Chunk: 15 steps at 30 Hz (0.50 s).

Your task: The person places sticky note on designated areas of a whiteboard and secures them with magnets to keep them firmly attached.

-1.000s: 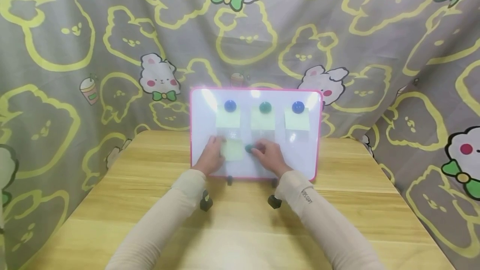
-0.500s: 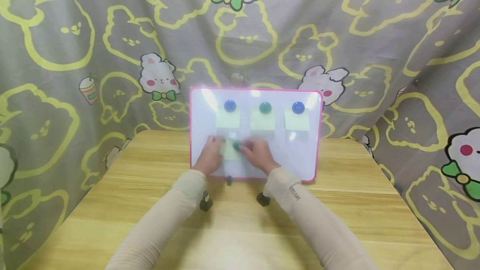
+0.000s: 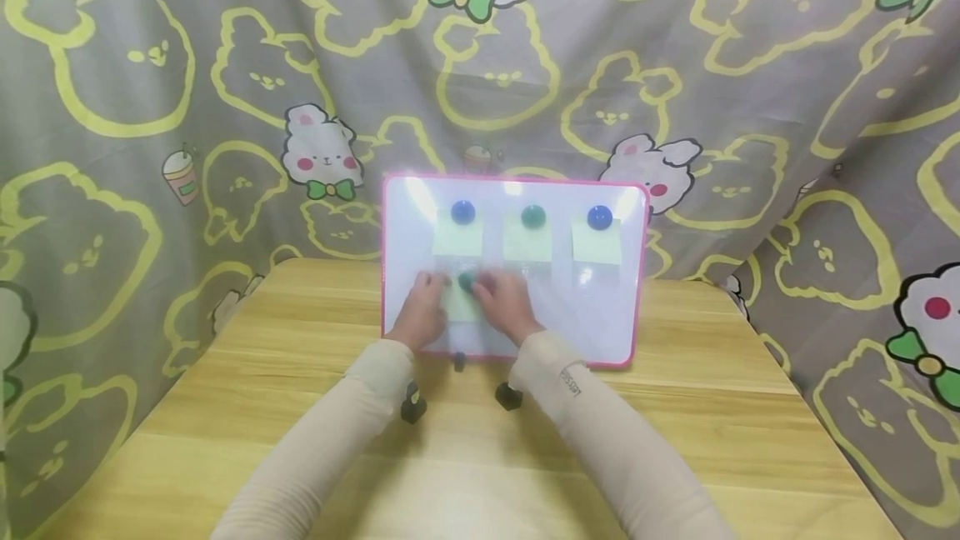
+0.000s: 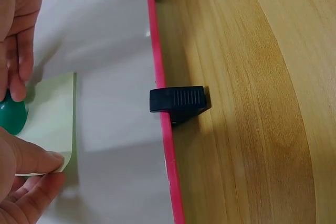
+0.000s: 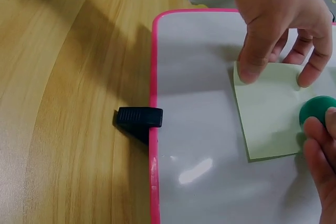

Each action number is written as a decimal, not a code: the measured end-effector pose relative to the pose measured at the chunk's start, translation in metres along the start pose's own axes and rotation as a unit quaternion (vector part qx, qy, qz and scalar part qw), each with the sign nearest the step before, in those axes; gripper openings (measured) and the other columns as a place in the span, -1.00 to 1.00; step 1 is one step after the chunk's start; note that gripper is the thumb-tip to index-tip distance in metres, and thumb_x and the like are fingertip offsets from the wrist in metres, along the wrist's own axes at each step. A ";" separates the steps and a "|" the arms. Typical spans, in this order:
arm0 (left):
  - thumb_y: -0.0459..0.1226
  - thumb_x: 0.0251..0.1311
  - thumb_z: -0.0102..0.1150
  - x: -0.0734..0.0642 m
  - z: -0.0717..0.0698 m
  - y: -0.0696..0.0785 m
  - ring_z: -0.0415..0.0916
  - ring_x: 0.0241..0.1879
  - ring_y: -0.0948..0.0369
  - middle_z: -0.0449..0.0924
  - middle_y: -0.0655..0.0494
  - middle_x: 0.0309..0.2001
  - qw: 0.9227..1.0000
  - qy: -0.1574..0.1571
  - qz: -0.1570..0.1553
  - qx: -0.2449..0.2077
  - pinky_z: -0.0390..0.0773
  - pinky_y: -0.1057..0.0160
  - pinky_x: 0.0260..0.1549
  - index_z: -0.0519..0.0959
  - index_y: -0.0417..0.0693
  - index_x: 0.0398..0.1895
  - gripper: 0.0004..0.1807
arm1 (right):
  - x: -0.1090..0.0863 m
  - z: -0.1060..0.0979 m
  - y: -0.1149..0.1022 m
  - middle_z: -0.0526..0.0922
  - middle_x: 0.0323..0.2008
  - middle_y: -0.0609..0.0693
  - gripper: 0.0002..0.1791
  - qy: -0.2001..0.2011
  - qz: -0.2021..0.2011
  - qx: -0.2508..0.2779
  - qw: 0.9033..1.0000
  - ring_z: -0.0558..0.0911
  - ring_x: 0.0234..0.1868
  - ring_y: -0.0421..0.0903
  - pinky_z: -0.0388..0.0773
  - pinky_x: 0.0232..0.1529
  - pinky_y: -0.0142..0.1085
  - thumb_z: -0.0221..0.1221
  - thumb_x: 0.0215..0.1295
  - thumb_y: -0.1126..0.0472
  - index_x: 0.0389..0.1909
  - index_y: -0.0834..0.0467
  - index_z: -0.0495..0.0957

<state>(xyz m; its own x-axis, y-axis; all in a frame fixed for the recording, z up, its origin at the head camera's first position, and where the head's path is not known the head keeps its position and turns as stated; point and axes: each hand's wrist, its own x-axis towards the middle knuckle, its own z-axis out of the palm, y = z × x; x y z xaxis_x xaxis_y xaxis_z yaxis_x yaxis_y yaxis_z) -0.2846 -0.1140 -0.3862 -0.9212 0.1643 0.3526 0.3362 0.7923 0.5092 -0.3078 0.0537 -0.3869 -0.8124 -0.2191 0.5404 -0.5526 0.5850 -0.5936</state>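
A pale green sticky note [image 5: 268, 121] lies against the white of a pink-edged whiteboard [image 3: 585, 315]. My left hand [image 3: 422, 313] pinches this note by its left edge, thumb in front and fingers behind, as the left wrist view shows. My right hand [image 3: 510, 305] holds a round green magnet [image 5: 315, 107] between thumb and fingers, over the note's upper part. Above, three more notes hang in a row: the left note [image 3: 457, 242] under a blue magnet [image 3: 462, 212], the middle note [image 3: 527, 245] under a green magnet [image 3: 533, 216], the right note [image 3: 597, 243] under another blue magnet [image 3: 599, 217].
The board leans back on a wooden table [image 3: 465, 473], its lower edge seated in black stand feet [image 4: 177, 99]. A patterned grey curtain [image 3: 495, 98] hangs close behind and along both sides.
My right hand has moved left and slightly up, bringing the green magnet from beside the lower note to over its upper part. My left hand stays at the note's left edge.
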 end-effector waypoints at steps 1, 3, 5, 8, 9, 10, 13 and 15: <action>-0.67 -0.07 0.12 0.000 0.000 0.000 0.47 -0.18 -0.05 0.33 -0.17 -0.08 1.000 0.000 -0.002 0.000 0.60 0.05 -0.10 0.40 -0.24 0.06 -0.46 | 0.000 0.001 0.000 0.70 -0.25 0.13 -0.85 0.001 0.003 -0.004 1.000 0.66 -0.18 0.05 0.58 -0.06 -0.14 0.22 0.26 0.27 -0.21 0.26 0.63; -0.67 -0.05 0.12 0.000 0.000 0.000 0.48 -0.17 -0.05 0.33 -0.17 -0.08 1.000 0.000 -0.005 -0.004 0.60 0.05 -0.09 0.41 -0.24 0.07 -0.46 | 0.000 0.002 0.000 0.70 -0.26 0.12 -0.85 0.004 0.009 -0.016 1.000 0.66 -0.18 0.04 0.58 -0.05 -0.14 0.23 0.25 0.27 -0.21 0.25 0.64; -0.67 -0.04 0.12 0.000 0.000 0.000 0.48 -0.16 -0.05 0.34 -0.17 -0.08 1.000 0.000 -0.005 -0.005 0.60 0.04 -0.08 0.41 -0.23 0.07 -0.46 | 0.000 0.003 0.000 0.71 -0.25 0.10 -0.85 0.008 0.015 -0.033 0.999 0.66 -0.18 0.03 0.57 -0.05 -0.14 0.23 0.26 0.24 -0.21 0.23 0.65; -0.67 -0.03 0.13 0.000 0.000 0.000 0.49 -0.16 -0.05 0.35 -0.17 -0.07 1.000 0.001 0.001 -0.005 0.60 0.04 -0.10 0.41 -0.23 0.07 -0.47 | 0.001 0.003 -0.003 0.72 -0.26 0.07 -0.83 0.015 0.029 -0.052 0.998 0.66 -0.19 0.01 0.57 -0.07 -0.15 0.23 0.27 0.20 -0.20 0.19 0.66; -0.67 -0.03 0.12 0.000 0.000 0.001 0.49 -0.16 -0.06 0.35 -0.17 -0.07 1.000 0.001 0.003 -0.004 0.61 0.04 -0.10 0.41 -0.23 0.07 -0.47 | 0.001 0.003 -0.004 0.72 -0.27 0.07 -0.83 0.018 0.034 -0.058 0.998 0.66 -0.20 0.01 0.58 -0.09 -0.15 0.22 0.27 0.18 -0.20 0.18 0.66; -0.67 -0.04 0.12 0.000 -0.001 0.001 0.49 -0.17 -0.06 0.35 -0.18 -0.07 1.000 0.002 0.006 -0.003 0.61 0.04 -0.11 0.42 -0.24 0.06 -0.48 | 0.001 0.003 -0.005 0.72 -0.27 0.06 -0.83 0.020 0.039 -0.063 0.997 0.66 -0.21 0.00 0.58 -0.10 -0.16 0.22 0.28 0.17 -0.20 0.17 0.67; -0.68 -0.04 0.10 0.000 -0.001 0.002 0.49 -0.19 -0.06 0.35 -0.18 -0.08 1.000 0.004 0.008 -0.003 0.61 0.03 -0.12 0.42 -0.24 0.05 -0.48 | 0.001 0.002 -0.008 0.72 -0.30 0.06 -0.82 0.028 0.050 -0.072 0.996 0.66 -0.26 0.00 0.59 -0.18 -0.16 0.22 0.28 0.15 -0.21 0.17 0.67; -0.67 -0.04 0.10 0.000 0.000 0.003 0.48 -0.20 -0.05 0.35 -0.17 -0.09 1.000 0.003 0.007 -0.001 0.61 0.03 -0.12 0.41 -0.24 0.05 -0.49 | 0.001 0.002 -0.010 0.72 -0.30 0.06 -0.82 0.029 0.058 -0.073 0.995 0.66 -0.27 0.00 0.60 -0.20 -0.17 0.22 0.28 0.15 -0.22 0.17 0.66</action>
<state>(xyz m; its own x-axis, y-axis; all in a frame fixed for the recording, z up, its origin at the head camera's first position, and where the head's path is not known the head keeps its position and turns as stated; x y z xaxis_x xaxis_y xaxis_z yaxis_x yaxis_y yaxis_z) -0.2837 -0.1118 -0.3844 -0.9148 0.1720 0.3655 0.3502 0.7885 0.5055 -0.3037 0.0458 -0.3815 -0.8550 -0.1010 0.5088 -0.4194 0.7117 -0.5636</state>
